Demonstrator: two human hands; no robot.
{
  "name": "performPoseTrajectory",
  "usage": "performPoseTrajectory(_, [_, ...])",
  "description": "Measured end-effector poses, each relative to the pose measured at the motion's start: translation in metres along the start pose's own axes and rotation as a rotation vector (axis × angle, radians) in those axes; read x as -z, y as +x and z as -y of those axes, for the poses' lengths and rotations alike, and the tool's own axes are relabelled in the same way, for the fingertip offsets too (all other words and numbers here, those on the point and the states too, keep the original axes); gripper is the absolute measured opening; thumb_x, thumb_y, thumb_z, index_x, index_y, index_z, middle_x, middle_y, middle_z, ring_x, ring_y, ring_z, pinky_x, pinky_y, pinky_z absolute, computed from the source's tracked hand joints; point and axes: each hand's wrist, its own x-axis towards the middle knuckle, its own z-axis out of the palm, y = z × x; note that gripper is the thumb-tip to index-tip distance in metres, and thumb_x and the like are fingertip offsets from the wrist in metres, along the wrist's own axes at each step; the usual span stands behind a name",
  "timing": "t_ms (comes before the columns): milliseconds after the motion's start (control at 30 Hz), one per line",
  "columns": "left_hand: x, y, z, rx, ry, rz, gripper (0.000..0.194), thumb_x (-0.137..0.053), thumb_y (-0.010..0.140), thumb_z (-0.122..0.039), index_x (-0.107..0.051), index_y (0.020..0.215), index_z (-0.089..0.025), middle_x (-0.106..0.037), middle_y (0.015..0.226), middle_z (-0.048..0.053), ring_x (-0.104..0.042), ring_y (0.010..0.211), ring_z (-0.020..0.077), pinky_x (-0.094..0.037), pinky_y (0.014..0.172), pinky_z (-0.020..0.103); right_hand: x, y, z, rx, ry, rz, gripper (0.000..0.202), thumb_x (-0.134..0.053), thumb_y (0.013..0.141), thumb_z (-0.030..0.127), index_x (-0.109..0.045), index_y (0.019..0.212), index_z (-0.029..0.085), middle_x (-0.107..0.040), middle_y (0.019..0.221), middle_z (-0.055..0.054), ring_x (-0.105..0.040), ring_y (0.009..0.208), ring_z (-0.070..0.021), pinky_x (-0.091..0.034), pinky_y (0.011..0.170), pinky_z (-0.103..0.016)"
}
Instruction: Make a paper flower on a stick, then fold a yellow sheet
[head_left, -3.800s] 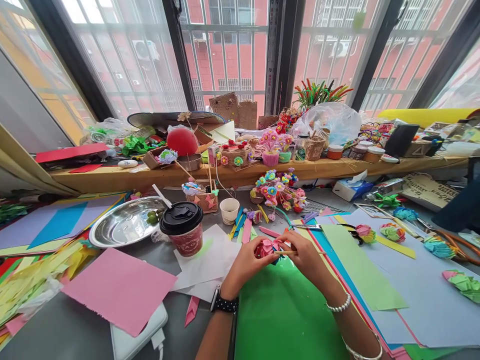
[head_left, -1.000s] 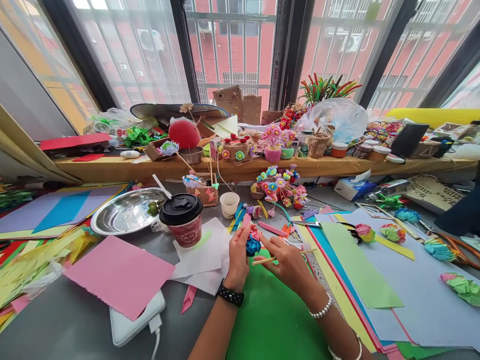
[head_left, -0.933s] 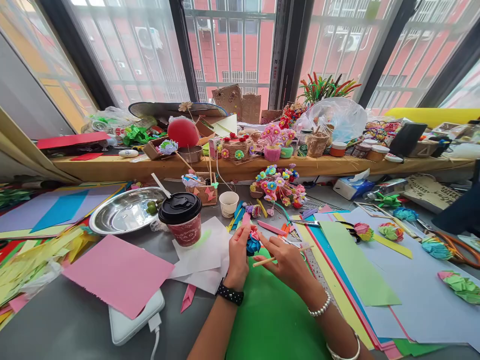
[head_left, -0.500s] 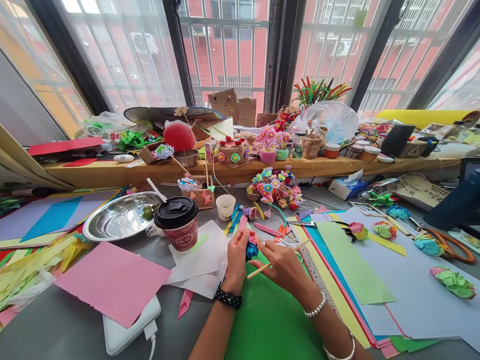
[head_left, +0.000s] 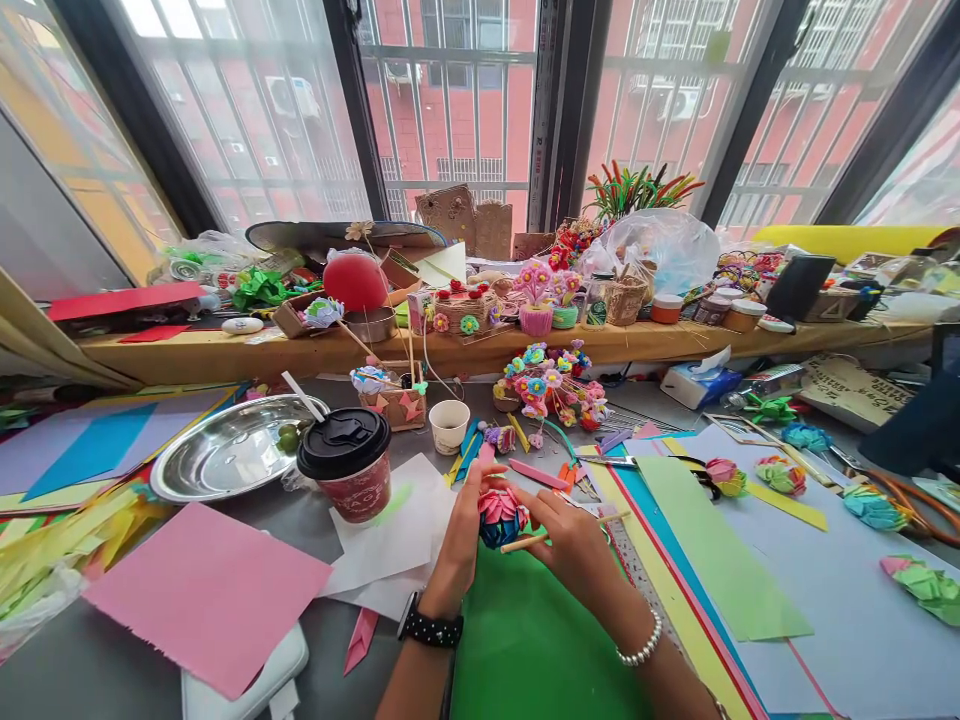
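Between my hands is a folded paper flower, pink on top with dark blue petals below. My left hand cups its left side, fingers fairly straight and pointing up. On the other side, my right hand touches the flower with its fingertips. A thin wooden stick lies across that same hand, gripped under the fingers, its far end poking out to the right. Below both hands lies a green mat. The flower's underside is partly hidden by my fingers.
A lidded coffee cup, a steel plate and a small paper cup stand to the left. Pink paper overlaps a white power bank. At right, paper sheets bear several finished flowers, with scissors nearby.
My left fingers have opened from a pinch into a cupping hold, and more of the flower now shows. The stick stays in my right hand. The view has shifted slightly.
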Motion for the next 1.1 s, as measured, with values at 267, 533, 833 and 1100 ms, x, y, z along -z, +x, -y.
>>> performPoseTrajectory(267, [-0.006,-0.005,-0.009,-0.052,-0.312,0.104,0.02,-0.055,0.075,-0.028,-0.063,0.085,-0.012,-0.064,0.095,0.009,-0.056,0.092,0.02,-0.043,0.077,0.026,0.004,0.002,0.002,-0.064,0.182,-0.153,0.034,-0.04,0.084,0.039,-0.055,0.104,0.015,-0.062,0.083,-0.009,-0.06,0.066,-0.0166,-0.049,0.058,-0.027])
performPoseTrajectory(533, [-0.012,-0.007,0.001,-0.065,-0.305,0.018,0.022,-0.055,0.075,-0.032,-0.063,0.084,-0.013,-0.066,0.084,0.005,-0.06,0.072,0.0141,-0.047,0.062,0.022,-0.004,-0.002,0.001,-0.075,0.204,-0.197,0.046,-0.044,0.082,0.041,-0.044,0.12,0.015,-0.061,0.081,-0.008,-0.059,0.067,-0.0168,-0.049,0.056,-0.026])
performPoseTrajectory(833, [-0.015,-0.009,-0.005,0.057,-0.449,0.099,0.025,-0.047,0.081,-0.03,-0.06,0.097,-0.015,-0.063,0.102,0.008,-0.054,0.101,0.0202,-0.04,0.088,0.032,0.006,0.002,0.003,-0.01,0.279,-0.181,0.051,-0.044,0.082,0.04,-0.037,0.127,0.018,-0.061,0.092,-0.009,-0.06,0.07,-0.0174,-0.051,0.059,-0.027])
performPoseTrajectory(1100, [-0.02,-0.016,-0.004,0.04,-0.409,0.227,0.026,-0.044,0.083,-0.031,-0.061,0.094,-0.015,-0.058,0.111,0.009,-0.049,0.108,0.0231,-0.036,0.092,0.035,0.007,0.0,0.001,0.004,0.254,-0.264,0.043,-0.045,0.082,0.032,-0.042,0.124,0.02,-0.06,0.092,-0.009,-0.06,0.077,-0.0186,-0.051,0.065,-0.029])
